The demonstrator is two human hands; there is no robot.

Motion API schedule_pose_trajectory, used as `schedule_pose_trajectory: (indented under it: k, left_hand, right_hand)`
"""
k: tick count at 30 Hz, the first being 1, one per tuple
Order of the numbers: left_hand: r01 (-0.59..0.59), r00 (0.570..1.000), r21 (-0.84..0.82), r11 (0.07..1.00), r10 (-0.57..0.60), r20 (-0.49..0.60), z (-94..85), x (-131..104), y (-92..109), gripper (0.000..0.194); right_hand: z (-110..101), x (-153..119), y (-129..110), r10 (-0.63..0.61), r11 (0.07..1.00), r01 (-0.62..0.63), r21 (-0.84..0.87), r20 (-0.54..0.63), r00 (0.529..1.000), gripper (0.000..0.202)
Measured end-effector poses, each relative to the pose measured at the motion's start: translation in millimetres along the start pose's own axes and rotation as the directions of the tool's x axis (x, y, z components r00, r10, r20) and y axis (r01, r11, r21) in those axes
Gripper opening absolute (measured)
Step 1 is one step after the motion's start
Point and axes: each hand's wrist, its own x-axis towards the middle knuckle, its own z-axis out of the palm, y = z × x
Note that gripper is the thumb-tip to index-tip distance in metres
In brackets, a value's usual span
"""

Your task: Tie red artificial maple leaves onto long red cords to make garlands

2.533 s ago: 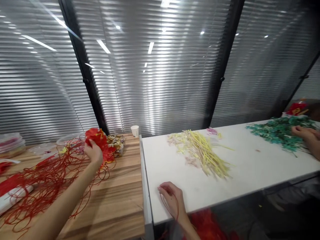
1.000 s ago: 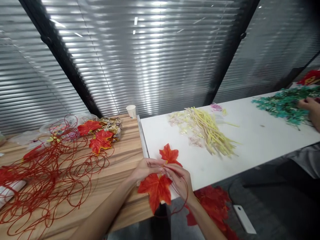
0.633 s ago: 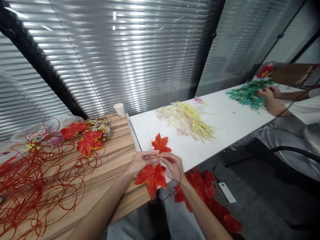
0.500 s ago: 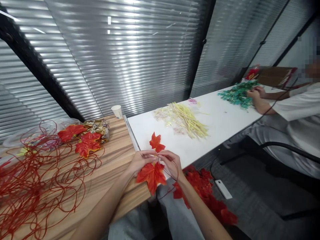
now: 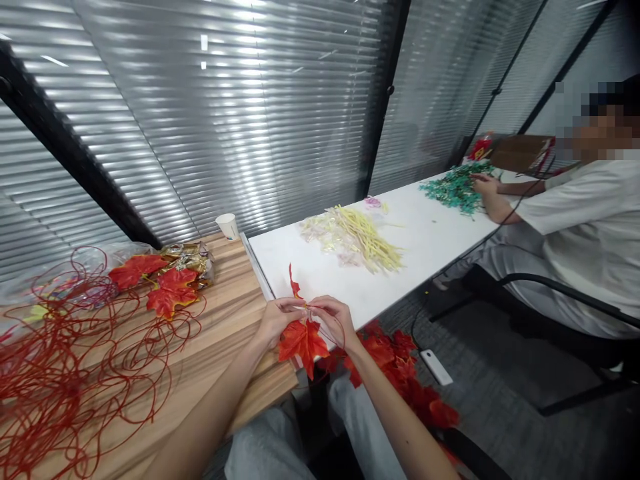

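Just above the seam of the two tables, my left hand is closed in a pinch on the stem of an artificial maple leaf. The red leaf hangs below my fingers, while a second maple leaf, turned nearly edge-on, sticks up above them. My right hand pinches at the same joint, its fingertips almost touching those of my left. A thin red cord loops from my right fingers beside the wrist. The exact grip between the fingertips is too small to make out.
Tangled red cord and two maple leaves lie on the wooden table, near a paper cup. Yellow strips lie on the white table. More red leaves hang low at right. A co-worker's hands handle teal sprigs.
The upper leaf has turned from facing me to nearly edge-on. Both hands stay together at the stems. The view has shifted slightly right, showing more of the co-worker.
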Motion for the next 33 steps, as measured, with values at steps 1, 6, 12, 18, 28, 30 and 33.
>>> schedule_pose_trajectory:
  k: [1,6,12,18,28,30,33]
  left_hand:
    - [0.001,1.000,-0.001,1.000,-0.001,-0.007,1.0,0,1,0.029]
    - [0.002,1.000,-0.019,1.000,-0.002,-0.022,3.7,-2,3,0.031]
    - [-0.064,0.997,0.040,0.997,0.066,-0.035,1.2,1,-7,0.027]
    - [-0.093,0.991,0.135,0.987,0.104,-0.081,2.8,-2,-9,0.029]
    - [-0.133,0.972,0.291,0.947,0.183,-0.149,7.5,-4,-12,0.028]
    - [-0.139,0.970,0.323,0.936,0.195,-0.146,5.7,-3,-14,0.028]
    - [-0.141,0.968,0.334,0.932,0.200,-0.150,3.6,-4,-16,0.029]
  right_hand:
    - [0,0,0,0.002,1.000,-0.002,0.000,0.006,1.000,0.013]
    - [-2,0,0,-0.002,1.000,0.002,-0.003,0.040,0.999,0.015]
    - [2,1,7,0.034,0.999,-0.034,0.033,0.007,0.999,0.016]
    - [7,0,15,0.093,0.993,-0.090,0.072,-0.040,0.995,0.014]
    - [5,-1,17,0.080,0.997,-0.079,0.026,-0.042,0.996,0.016]
    - [5,-1,19,0.087,0.995,-0.085,0.046,-0.045,0.995,0.015]
    - [6,-1,21,0.101,0.992,-0.098,0.075,-0.039,0.994,0.014]
